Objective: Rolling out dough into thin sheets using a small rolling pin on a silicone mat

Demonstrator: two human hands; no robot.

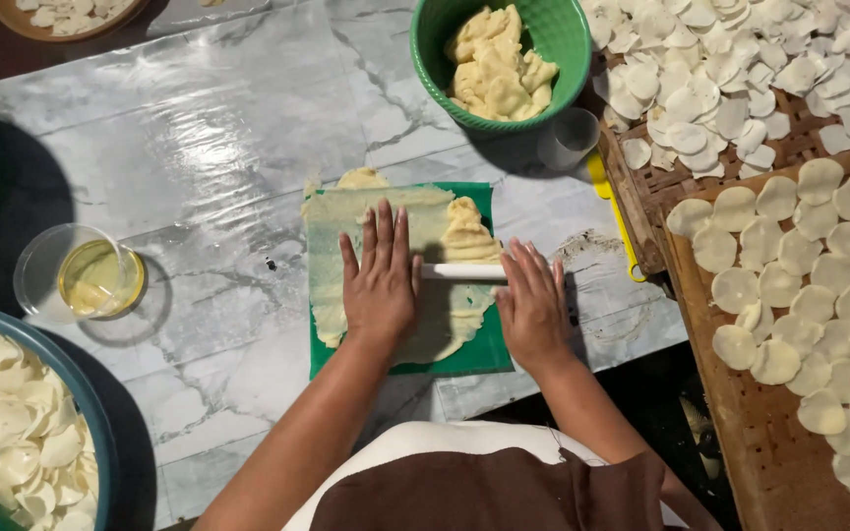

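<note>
A white rolling pin (pixel 462 271) lies across a sheet of pale dough (pixel 371 211) spread on a green board (pixel 485 351). My left hand (pixel 380 280) presses flat on the pin's left end, fingers stretched forward. My right hand (pixel 531 303) rests flat on its right end. Only the pin's middle shows between the hands. A ridge of thicker dough (pixel 469 233) sits just beyond the pin on the right.
A green bowl (pixel 563 44) of dough lumps stands at the back. Woven trays (pixel 764 433) of thin dough discs fill the right side. A clear cup (pixel 569 138) and yellow tool (pixel 614 211) lie near. At left are an oil cup (pixel 100 277) and a blue basin (pixel 91 408) of discs.
</note>
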